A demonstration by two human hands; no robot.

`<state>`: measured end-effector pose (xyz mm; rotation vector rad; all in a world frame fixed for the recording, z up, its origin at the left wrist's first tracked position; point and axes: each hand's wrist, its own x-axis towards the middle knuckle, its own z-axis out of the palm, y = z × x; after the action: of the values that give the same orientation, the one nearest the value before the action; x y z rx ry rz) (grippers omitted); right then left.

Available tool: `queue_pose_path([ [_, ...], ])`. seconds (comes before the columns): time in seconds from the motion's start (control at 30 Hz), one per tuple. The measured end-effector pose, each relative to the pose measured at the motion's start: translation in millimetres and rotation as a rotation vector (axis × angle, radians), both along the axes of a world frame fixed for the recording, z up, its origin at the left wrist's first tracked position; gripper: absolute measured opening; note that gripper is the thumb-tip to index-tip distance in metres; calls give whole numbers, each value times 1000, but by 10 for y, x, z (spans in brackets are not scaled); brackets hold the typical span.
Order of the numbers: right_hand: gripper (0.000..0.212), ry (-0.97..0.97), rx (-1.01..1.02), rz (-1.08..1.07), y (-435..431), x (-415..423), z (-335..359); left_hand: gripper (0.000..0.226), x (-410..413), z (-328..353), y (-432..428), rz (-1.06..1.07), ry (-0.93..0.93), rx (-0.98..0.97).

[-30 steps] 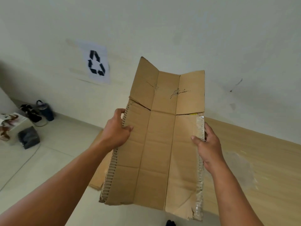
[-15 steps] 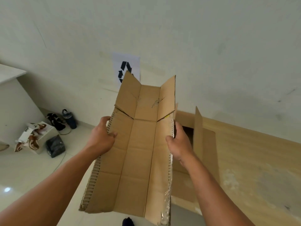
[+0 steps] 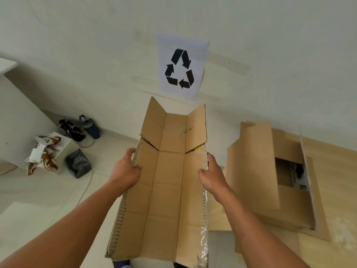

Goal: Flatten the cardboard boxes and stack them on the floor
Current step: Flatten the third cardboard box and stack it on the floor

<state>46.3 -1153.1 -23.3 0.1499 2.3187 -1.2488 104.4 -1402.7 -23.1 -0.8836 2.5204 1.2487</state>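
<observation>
Cardboard sheet (image 3: 166, 190) opened flat, far flaps bent up; left hand (image 3: 126, 171) and right hand (image 3: 211, 176) grip its side edges. Open box (image 3: 270, 176) just right.

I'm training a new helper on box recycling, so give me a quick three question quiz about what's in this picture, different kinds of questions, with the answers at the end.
1. True or false: both the left hand and the right hand grip the flattened cardboard.
2. Multiple choice: the paper sign on the wall shows A) an arrow pointing down, B) a recycling symbol, C) a stop sign.
3. Short answer: on which side of the held cardboard does the open box sit?

Key
1. True: each hand holds one long edge.
2. B.
3. On the person's right, with its top flaps open.
</observation>
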Motion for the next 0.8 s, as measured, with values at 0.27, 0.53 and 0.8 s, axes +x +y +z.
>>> queue_pose_path([
  [0.27,72,-133,69,-170,-551,59,-824,50,-410,-899,-698,-218,-260,119],
  [0.53,80,-326,54,-369,-655,25,-2334,55,-735,-2296,-893,-264,-413,139],
  [0.8,50,-381,135,-428,-459,-471,-4450,48,-1202,-4433,-841,-273,-391,157],
])
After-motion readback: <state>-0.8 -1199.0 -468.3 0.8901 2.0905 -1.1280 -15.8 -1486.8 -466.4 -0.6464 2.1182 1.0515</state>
